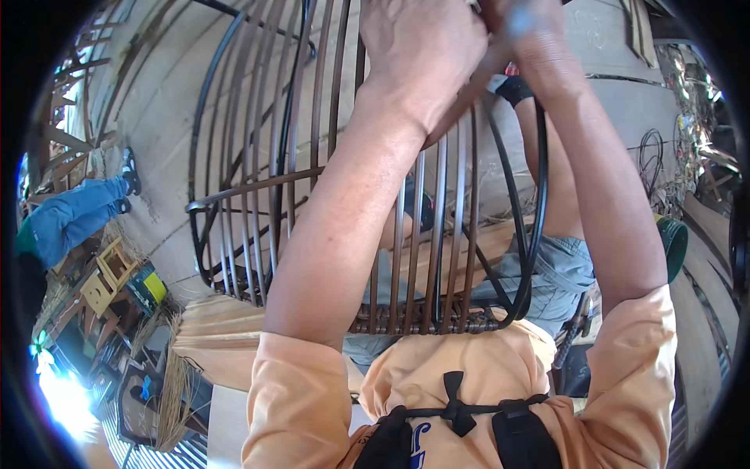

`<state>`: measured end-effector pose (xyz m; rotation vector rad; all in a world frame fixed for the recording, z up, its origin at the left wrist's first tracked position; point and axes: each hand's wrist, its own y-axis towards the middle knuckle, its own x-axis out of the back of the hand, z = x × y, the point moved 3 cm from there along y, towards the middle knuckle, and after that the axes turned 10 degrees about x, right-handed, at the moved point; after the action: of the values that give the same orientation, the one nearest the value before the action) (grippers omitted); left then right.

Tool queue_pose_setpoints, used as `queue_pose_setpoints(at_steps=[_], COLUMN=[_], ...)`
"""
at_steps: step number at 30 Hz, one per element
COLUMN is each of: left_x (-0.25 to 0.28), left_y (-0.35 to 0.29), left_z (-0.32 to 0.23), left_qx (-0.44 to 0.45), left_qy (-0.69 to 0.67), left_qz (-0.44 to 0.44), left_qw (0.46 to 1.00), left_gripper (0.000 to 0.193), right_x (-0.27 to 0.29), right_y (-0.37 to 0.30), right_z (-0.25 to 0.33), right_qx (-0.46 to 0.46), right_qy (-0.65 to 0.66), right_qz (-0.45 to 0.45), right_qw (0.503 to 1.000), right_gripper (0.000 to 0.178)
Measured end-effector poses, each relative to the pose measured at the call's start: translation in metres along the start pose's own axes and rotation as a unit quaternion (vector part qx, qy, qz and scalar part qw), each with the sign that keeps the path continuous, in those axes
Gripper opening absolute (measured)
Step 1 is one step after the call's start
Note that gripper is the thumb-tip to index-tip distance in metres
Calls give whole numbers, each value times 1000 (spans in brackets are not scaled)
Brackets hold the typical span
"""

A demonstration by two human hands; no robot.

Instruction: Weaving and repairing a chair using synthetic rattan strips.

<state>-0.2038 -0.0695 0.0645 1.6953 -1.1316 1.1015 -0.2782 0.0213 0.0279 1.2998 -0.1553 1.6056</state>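
Note:
A frame of dark rods and brown strips (440, 227), curved like a large basket or chair back, stands over my lap. Along its lower edge runs a band of brown weaving (406, 320). My left hand (426, 47) is at the top of the view, by the frame's upper part, its fingers cut off or hidden. Close to its right, my right hand (535, 27) is curled and slightly blurred, closed on a brown strip (461, 109) that slants down behind my left wrist. A blurred bluish spot covers part of the right hand's fingers.
A wooden plank bench (219, 332) lies under the frame. At the left another person's blue-trousered legs (74, 223) stretch out near small wooden pieces (109, 277) and a bundle of dry fibres (173, 383). A green bucket (672, 246) and coiled dark wire (650, 156) are at the right.

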Motion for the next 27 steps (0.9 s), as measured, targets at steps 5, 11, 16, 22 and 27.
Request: queue_pose_setpoints(at_steps=[5,11,16,22,27], left_x=[-9,90,91,67,71], left_y=[5,-29,-112,-184,-205], left_z=[29,7,-76,-77,-59], left_qx=[-144,189,108,52,-1], left_qy=[-17,-444,-236,-236,-244], left_qz=[-66,270,372,366,310], left_qw=[987,834,891,899,919], left_gripper=[44,58,41,22,24], right_x=[2,127,125,193,268], right_y=[-8,-56,-129,-282,-529], right_z=[-3,46,60,20,-40], right_qx=[68,164,175,-125,-509], right_qy=[34,-44,-61,32,-50], right_qz=[-20,-157,-101,-127,-132], right_qw=[997,973,978,984,849], right_gripper=[16,16,14,35,26])
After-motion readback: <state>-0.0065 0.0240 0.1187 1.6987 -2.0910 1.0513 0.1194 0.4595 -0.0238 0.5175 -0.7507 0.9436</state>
